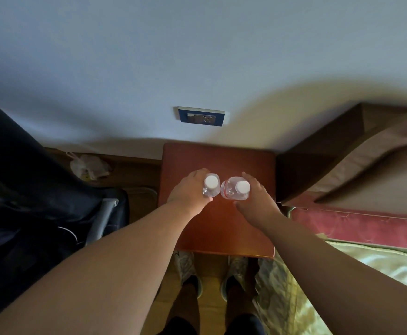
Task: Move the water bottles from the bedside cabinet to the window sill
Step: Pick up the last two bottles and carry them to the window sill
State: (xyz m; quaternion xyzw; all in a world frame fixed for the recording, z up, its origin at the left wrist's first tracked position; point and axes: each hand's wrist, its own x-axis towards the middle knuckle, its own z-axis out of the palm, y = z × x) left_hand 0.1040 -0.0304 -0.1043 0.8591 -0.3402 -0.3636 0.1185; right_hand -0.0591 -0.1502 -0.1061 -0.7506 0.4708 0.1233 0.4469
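Note:
Two clear water bottles with white caps stand side by side over the reddish-brown bedside cabinet [218, 228], seen from above. My left hand [189, 192] grips the left bottle [211, 183] with fingers and thumb curled round its body. My right hand [258, 199] wraps round the right bottle [236, 188], which has a red label, fingers behind it and thumb in front. Whether the bottles rest on the cabinet top or are lifted off it I cannot tell. The window sill is out of view.
A bed with a pink-edged cover [357, 226] and a pillow lies right of the cabinet. A dark chair with clothes [40, 201] stands at the left, a plastic bag [89, 166] on the floor behind it. A wall socket [201, 116] sits above the cabinet.

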